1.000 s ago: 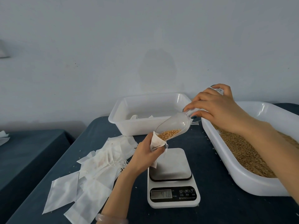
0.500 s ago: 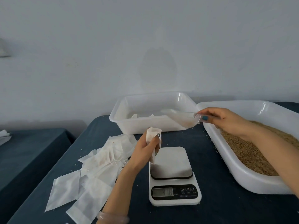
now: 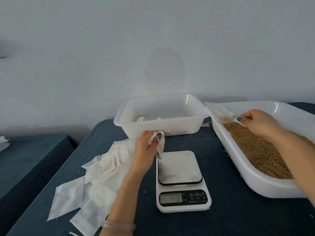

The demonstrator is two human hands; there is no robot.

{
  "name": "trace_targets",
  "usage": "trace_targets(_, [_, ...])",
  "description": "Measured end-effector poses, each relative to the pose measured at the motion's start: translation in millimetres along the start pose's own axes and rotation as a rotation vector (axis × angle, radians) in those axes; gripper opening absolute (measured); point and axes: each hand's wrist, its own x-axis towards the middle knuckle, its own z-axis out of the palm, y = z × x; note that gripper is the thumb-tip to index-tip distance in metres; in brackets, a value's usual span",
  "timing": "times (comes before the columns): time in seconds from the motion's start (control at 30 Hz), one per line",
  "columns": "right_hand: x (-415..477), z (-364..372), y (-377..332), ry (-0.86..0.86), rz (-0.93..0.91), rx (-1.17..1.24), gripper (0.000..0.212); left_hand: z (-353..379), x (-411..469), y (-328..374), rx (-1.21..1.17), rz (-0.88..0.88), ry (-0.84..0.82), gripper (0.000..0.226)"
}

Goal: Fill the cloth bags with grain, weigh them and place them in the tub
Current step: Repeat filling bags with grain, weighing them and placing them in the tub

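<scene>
Bag [image 3: 157, 145]: pinched at its mouth by the left hand [image 3: 144, 150], thumb across the folded top. It hangs just above the far-left corner of the scale [image 3: 180, 176], not on the plate. It looks slack; can't tell how much grain is inside.

Right hand [image 3: 255, 123] grips the scoop [image 3: 223, 114] by its handle. The scoop lies at the far corner of the grain tub [image 3: 265, 188], beside the grain [image 3: 255, 150].

Step, as judged: filling done or paused, weighing next.

Next move: set the bag on the plate centre, keep the mouth closed, let go, read the display. Digits are lit but blurred.

Tub [image 3: 160, 128] behind the scale holds about 2 bags. Pile of empties [image 3: 95, 176] lies left on the counter [image 3: 230, 218].
</scene>
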Motion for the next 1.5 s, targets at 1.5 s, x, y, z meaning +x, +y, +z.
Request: trace_targets(1.5, [-77,139,-17,-0.043,-0.022,0.730,0.019,-6,3,-19,0.188,-0.322,0.222,0.047])
